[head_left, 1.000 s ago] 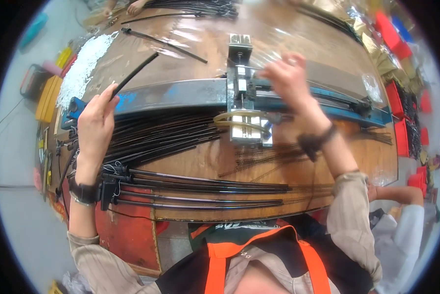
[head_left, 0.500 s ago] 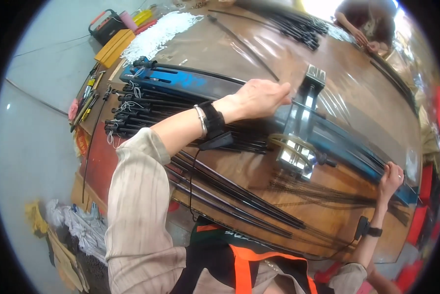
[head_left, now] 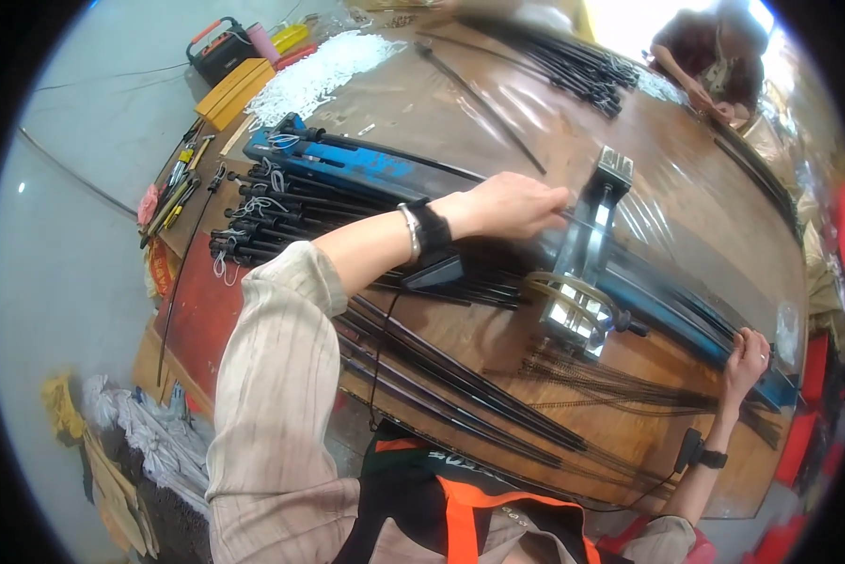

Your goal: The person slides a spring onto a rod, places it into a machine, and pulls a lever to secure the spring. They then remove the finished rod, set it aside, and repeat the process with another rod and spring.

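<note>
A long blue rail (head_left: 361, 164) crosses the table, with a black rod (head_left: 394, 153) lying along its left half. My left hand (head_left: 516, 205) is closed around that rod's right end, just left of a metal clamp fixture (head_left: 587, 235) mounted across the rail. A curved, tan hose-like loop (head_left: 573, 289) and a dark knob (head_left: 626, 322) sit on the fixture's near side. Far to the right, my right hand (head_left: 746, 362) has its fingers pinched together near the rail's end, beside thin dark rods (head_left: 709, 315); what lies between the fingertips is hidden.
Black rods with looped grey cords (head_left: 262, 207) lie in front of the rail, left. Nearer me are more long rods (head_left: 460, 381) and thin coiled springs (head_left: 610, 381). White small pieces (head_left: 323, 75) and a yellow box (head_left: 234, 94) stand far left. Another person (head_left: 714, 56) sits far right.
The whole view has shifted slightly, so the table appears a little lower. Both hands keep nearly the same places relative to the rail and the fixture.
</note>
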`<action>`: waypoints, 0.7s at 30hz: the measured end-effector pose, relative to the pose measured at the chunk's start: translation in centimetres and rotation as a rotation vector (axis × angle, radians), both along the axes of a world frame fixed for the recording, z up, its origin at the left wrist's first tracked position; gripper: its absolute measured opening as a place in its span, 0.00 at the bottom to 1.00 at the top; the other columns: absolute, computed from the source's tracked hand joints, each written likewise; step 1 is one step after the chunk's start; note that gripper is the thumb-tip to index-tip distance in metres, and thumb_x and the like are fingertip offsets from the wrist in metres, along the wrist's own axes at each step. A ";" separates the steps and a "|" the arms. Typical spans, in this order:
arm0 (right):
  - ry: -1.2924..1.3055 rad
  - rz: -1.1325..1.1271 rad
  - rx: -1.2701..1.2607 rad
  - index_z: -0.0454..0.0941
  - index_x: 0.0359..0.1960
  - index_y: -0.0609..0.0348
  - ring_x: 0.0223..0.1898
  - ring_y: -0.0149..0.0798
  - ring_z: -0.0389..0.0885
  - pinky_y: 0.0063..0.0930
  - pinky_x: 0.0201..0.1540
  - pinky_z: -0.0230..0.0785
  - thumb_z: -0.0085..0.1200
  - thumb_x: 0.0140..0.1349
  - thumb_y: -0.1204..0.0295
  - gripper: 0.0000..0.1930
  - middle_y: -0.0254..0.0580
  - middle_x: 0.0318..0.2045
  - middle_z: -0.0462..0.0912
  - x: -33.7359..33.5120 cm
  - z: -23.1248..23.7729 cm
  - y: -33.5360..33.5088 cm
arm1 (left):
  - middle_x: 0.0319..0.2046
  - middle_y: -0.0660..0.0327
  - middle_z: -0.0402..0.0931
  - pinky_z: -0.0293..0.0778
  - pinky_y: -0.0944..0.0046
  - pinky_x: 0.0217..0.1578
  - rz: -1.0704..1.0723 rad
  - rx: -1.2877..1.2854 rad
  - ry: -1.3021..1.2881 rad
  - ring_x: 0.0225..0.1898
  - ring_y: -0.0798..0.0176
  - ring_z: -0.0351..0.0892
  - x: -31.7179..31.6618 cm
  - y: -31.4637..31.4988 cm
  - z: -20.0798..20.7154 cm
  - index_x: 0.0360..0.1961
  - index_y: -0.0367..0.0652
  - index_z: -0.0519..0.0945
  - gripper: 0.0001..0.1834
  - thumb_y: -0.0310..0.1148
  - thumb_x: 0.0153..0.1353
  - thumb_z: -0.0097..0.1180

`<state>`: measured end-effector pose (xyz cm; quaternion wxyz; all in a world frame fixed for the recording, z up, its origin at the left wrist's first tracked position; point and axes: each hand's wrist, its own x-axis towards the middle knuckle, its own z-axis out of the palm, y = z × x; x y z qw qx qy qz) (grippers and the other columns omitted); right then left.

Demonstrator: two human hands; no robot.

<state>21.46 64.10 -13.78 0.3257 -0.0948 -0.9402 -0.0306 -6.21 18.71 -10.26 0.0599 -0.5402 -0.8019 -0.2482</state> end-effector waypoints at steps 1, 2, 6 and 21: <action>-0.005 0.027 0.032 0.79 0.43 0.58 0.50 0.47 0.76 0.39 0.57 0.63 0.56 0.63 0.73 0.08 0.42 0.42 0.82 0.3 0.3 -0.4 | 0.23 0.49 0.77 0.74 0.49 0.32 -0.045 0.072 0.046 0.30 0.41 0.79 0.0 0.0 -0.1 0.28 0.41 0.73 0.13 0.38 0.64 0.53; -0.011 0.062 0.056 0.79 0.45 0.58 0.52 0.48 0.75 0.39 0.59 0.62 0.56 0.63 0.73 0.10 0.42 0.44 0.82 0.3 0.5 -1.0 | 0.23 0.49 0.77 0.74 0.49 0.32 -0.056 0.072 0.044 0.30 0.41 0.79 0.1 -0.1 0.0 0.28 0.41 0.73 0.13 0.38 0.64 0.53; 0.008 0.172 0.122 0.77 0.54 0.58 0.62 0.48 0.69 0.42 0.64 0.57 0.58 0.59 0.77 0.19 0.41 0.54 0.80 -2.3 2.3 -11.2 | 0.23 0.50 0.76 0.73 0.48 0.29 0.087 -0.001 0.067 0.30 0.42 0.78 0.6 0.6 -0.6 0.29 0.43 0.73 0.10 0.37 0.63 0.54; -0.078 0.417 -0.331 0.79 0.47 0.58 0.49 0.45 0.78 0.38 0.51 0.65 0.59 0.55 0.79 0.17 0.41 0.42 0.83 -2.5 0.1 -19.5 | 0.25 0.52 0.78 0.73 0.49 0.29 0.163 -0.151 0.097 0.31 0.45 0.80 1.4 1.2 0.2 0.31 0.44 0.73 0.09 0.37 0.65 0.50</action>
